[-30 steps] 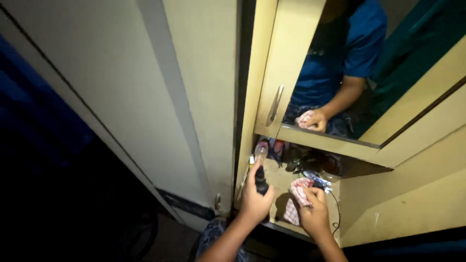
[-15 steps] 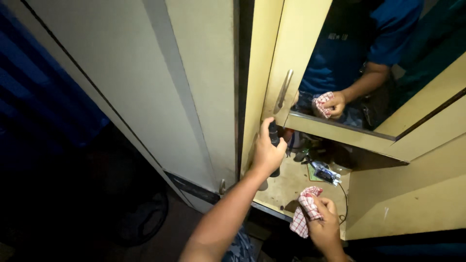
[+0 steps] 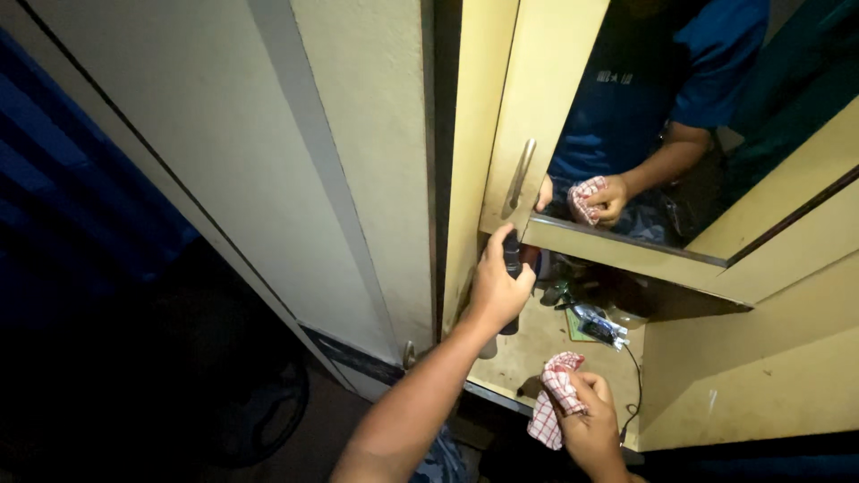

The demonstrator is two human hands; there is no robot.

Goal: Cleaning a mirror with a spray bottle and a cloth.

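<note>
Up close, we hold a small dark bottle (image 3: 512, 259) in our left hand (image 3: 497, 288), the fingers wrapped tight around it so that only its top shows, just under the lower edge of the mirror (image 3: 662, 134) on the cupboard door. Our right hand (image 3: 586, 420) sits lower, its fingers closed on a bunched red and white checked cloth (image 3: 553, 402) that hangs down past the front of the shelf (image 3: 528, 349). That open shelf holds a small clutter: a clear packet (image 3: 598, 324) and a thin dark cord (image 3: 637, 385) trailing over the edge. What lies further back is in deep shadow and we cannot make it out. A long metal handle (image 3: 519, 176) runs up the door beside the mirror, which shows a blue shirt and the cloth again.
</note>
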